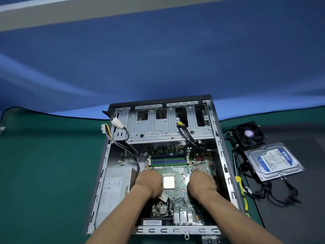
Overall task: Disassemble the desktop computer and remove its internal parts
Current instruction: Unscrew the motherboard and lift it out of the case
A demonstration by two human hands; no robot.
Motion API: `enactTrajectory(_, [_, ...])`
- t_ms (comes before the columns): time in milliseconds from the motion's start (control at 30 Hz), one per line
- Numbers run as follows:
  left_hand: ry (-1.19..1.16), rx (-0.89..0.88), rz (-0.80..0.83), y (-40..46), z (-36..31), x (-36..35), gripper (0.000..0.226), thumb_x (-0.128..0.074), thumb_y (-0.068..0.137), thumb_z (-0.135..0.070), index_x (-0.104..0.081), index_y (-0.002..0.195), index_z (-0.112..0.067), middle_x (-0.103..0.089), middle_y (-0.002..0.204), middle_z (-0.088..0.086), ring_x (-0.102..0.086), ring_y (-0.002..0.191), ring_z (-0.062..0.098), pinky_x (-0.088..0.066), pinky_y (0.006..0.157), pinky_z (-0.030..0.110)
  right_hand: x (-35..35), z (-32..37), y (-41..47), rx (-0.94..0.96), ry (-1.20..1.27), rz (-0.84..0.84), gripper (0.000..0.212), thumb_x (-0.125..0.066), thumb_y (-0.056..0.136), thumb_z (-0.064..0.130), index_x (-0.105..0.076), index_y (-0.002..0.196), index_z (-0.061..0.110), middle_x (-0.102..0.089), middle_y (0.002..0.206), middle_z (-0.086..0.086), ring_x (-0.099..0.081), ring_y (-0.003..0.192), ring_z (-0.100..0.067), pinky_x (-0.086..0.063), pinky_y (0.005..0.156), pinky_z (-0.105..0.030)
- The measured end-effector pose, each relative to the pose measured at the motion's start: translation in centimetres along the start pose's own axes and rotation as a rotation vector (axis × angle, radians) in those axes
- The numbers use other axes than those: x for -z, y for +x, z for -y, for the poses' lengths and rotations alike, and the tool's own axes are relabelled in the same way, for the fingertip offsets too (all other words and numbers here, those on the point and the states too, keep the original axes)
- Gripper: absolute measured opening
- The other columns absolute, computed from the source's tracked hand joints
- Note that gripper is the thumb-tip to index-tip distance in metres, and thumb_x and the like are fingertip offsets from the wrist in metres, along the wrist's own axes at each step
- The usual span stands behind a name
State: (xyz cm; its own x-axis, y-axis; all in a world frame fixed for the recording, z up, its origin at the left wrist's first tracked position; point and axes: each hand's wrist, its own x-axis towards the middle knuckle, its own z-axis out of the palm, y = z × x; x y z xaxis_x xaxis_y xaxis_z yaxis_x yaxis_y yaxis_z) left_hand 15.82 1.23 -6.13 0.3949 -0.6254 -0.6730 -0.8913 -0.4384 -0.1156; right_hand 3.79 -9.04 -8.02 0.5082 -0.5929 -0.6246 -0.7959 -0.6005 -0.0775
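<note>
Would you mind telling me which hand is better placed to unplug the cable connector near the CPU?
Left. The left hand lies right against the pale connector; the right hand rests beyond the CPU.

The work surface is covered by a dark green mat (44, 164) with a thin black edge trim. At the right, a black mat (290, 217) lies over the green one. Behind the work surface stands a blue partition wall (158, 59), which fills most of the upper view. Pale diagonal streaks of reflected light cross the blue surface on the left side. Along the top of the partition runs a grey band (88, 13), with a lighter strip above it at the upper left corner.
</note>
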Motion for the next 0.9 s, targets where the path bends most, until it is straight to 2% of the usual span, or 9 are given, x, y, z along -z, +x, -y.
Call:
enactTrajectory(100, [0.097, 0.033, 0.062, 0.9, -0.9, -0.6, 0.027, -0.045, 0.094, -0.021, -0.057, 0.11, -0.004, -0.063, 0.11, 0.008, -0.06, 0.101, 0.023, -0.047, 0.08, 0.033, -0.3, 0.3, -0.4, 0.001, -0.028, -0.06, 0.045, -0.046, 0.093, 0.001, -0.035, 0.137, 0.002, -0.061, 0.117, -0.008, -0.064, 0.086, -0.013, -0.04, 0.057, -0.019])
enactTrajectory(200, [0.121, 0.15, 0.041, 1.5, -2.1, -1.1, 0.046, -0.047, 0.095, -0.029, -0.039, 0.127, 0.002, -0.052, 0.12, 0.014, -0.053, 0.108, 0.024, -0.045, 0.081, 0.032, 0.1, 0.3, -0.5, 0.064, -0.054, -0.134, 0.056, -0.049, 0.09, -0.004, -0.026, 0.141, -0.001, -0.049, 0.133, -0.016, -0.066, 0.091, -0.018, -0.045, 0.06, -0.02])
enactTrajectory(333, [0.117, 0.252, 0.043, 2.0, -3.1, -1.3, 0.05, -0.042, 0.096, -0.028, -0.031, 0.133, 0.003, -0.04, 0.123, 0.016, -0.042, 0.115, 0.031, -0.045, 0.084, 0.035, 0.1, -0.1, -0.1, 0.006, -0.083, -0.054, 0.035, -0.046, 0.096, 0.009, -0.045, 0.13, 0.0, -0.067, 0.102, -0.002, -0.063, 0.076, -0.01, -0.043, 0.053, -0.02])
enactTrajectory(400, [0.031, 0.309, 0.085, 2.4, -3.4, -1.1, 0.05, -0.041, 0.095, -0.026, -0.028, 0.134, 0.002, -0.04, 0.126, 0.018, -0.043, 0.116, 0.032, -0.045, 0.086, 0.037, 0.3, -0.1, -0.2, -0.002, -0.074, -0.015, 0.023, -0.044, 0.098, 0.019, -0.059, 0.111, 0.008, -0.068, 0.093, 0.002, -0.059, 0.07, -0.011, -0.041, 0.051, -0.02])
enactTrajectory(533, [-0.434, 0.484, -0.027, 3.1, -2.1, 0.1, 0.055, -0.041, 0.093, -0.023, -0.018, 0.139, 0.0, -0.052, 0.126, 0.016, -0.054, 0.111, 0.026, -0.045, 0.087, 0.034, 0.5, 0.2, -0.1, 0.029, -0.182, 0.008, 0.02, -0.05, 0.093, 0.004, -0.064, 0.106, 0.01, -0.069, 0.099, 0.002, -0.065, 0.083, -0.012, -0.045, 0.06, -0.022])
enactTrajectory(633, [-0.755, 0.597, -0.02, 3.9, -0.2, 0.7, 0.056, -0.044, 0.093, -0.024, -0.022, 0.136, 0.004, -0.05, 0.133, 0.016, -0.051, 0.119, 0.031, -0.042, 0.094, 0.035, 0.1, 0.2, -0.3, 0.015, -0.267, 0.048, 0.016, -0.049, 0.095, 0.01, -0.064, 0.101, 0.008, -0.064, 0.077, 0.004, -0.056, 0.058, -0.007, -0.038, 0.042, -0.019])
enactTrajectory(700, [-0.787, 0.629, 0.032, 4.1, 0.2, 0.7, 0.055, -0.043, 0.093, -0.022, -0.026, 0.136, 0.008, -0.048, 0.135, 0.019, -0.049, 0.121, 0.032, -0.041, 0.094, 0.035, -0.2, 0.2, -0.4, 0.004, -0.241, 0.061, 0.014, -0.05, 0.095, 0.012, -0.063, 0.097, 0.009, -0.055, 0.066, 0.003, -0.045, 0.049, -0.007, -0.036, 0.041, -0.019])
enactTrajectory(833, [-0.766, 0.628, 0.034, 4.2, 0.0, 0.5, 0.041, -0.041, 0.091, -0.016, -0.05, 0.124, 0.005, -0.052, 0.129, 0.019, -0.054, 0.114, 0.032, -0.045, 0.091, 0.035, -0.3, 0.0, -0.1, 0.009, -0.113, 0.038, 0.013, -0.055, 0.093, 0.007, -0.064, 0.103, 0.01, -0.068, 0.092, 0.004, -0.051, 0.064, -0.011, -0.041, 0.056, -0.019])
enactTrajectory(900, [-0.787, 0.629, 0.001, 4.1, 0.1, 0.7, 0.029, -0.043, 0.092, -0.017, -0.06, 0.108, 0.001, -0.059, 0.121, 0.016, -0.057, 0.099, 0.028, -0.045, 0.08, 0.029, 0.0, 0.2, -0.2, 0.009, -0.082, 0.029, 0.014, -0.055, 0.093, 0.006, -0.063, 0.103, 0.011, -0.068, 0.093, 0.004, -0.054, 0.066, -0.011, -0.041, 0.056, -0.019])
